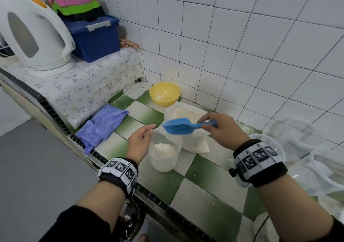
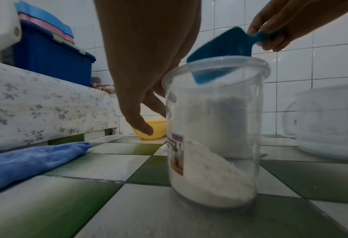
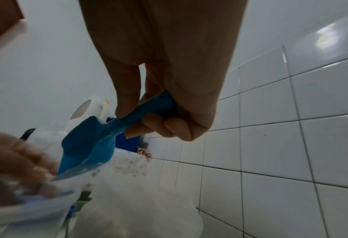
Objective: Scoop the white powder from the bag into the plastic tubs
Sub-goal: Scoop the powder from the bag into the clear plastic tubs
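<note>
While the right hand tips the blue scoop over the tub, the left hand, loosely open, steadies its rim; next, back to the bag.

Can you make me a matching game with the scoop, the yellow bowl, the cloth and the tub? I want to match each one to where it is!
Things:
1. blue scoop
2. yellow bowl
3. blue cloth
4. clear tub

Places:
A. in the corner by the tiled wall
B. lying flat on the counter, left of the tub
C. held in the right hand, tipped over the tub
D. standing by the left hand, part full of white powder

Pairs: 1-C, 2-A, 3-B, 4-D
</note>
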Motion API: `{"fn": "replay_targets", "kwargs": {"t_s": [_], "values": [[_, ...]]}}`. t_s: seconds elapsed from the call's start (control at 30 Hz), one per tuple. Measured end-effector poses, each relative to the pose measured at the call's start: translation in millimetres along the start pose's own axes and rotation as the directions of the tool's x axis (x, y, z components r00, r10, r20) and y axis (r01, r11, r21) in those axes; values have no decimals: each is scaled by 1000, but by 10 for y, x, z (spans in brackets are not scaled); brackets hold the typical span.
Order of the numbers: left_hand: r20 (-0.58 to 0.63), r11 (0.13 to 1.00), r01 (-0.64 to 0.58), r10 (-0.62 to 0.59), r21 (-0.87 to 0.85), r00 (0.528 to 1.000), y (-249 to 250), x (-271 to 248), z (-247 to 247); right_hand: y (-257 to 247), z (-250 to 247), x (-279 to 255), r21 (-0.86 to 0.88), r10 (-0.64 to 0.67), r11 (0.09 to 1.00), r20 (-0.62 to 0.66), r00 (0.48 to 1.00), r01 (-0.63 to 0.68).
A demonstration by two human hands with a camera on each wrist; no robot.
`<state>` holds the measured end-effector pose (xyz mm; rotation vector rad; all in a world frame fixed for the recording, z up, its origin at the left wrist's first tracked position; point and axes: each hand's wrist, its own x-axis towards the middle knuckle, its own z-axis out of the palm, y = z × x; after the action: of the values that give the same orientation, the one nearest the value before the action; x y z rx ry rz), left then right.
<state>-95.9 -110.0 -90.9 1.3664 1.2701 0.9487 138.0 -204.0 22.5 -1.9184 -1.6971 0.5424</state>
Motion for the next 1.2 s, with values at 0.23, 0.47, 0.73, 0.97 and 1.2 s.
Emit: {"fn": "replay_targets", "kwargs": {"t_s": [0.23,0.47,0.73,0.97,1.2], "values": [[-114,992,60,-73,-107,991,-16,-6,96,198,96,339,-106,93,986,-277,956,-126],[-54,984,98,-107,-147,993,-34,-10,207,156,436,565,-430,-15,900,-190,982,-70],[-22,980,105,-111,-170,994,-18,-19,221,154,456,682,-259,246,935,-16,969,-241],[-18,979,108,-113,-170,993,-15,-29,227,219,359,707,0,416,909,33,909,-416],[19,972,131,-130,-193,991,-36,-39,246,299,304,661,266,501,823,74,862,-501]]}}
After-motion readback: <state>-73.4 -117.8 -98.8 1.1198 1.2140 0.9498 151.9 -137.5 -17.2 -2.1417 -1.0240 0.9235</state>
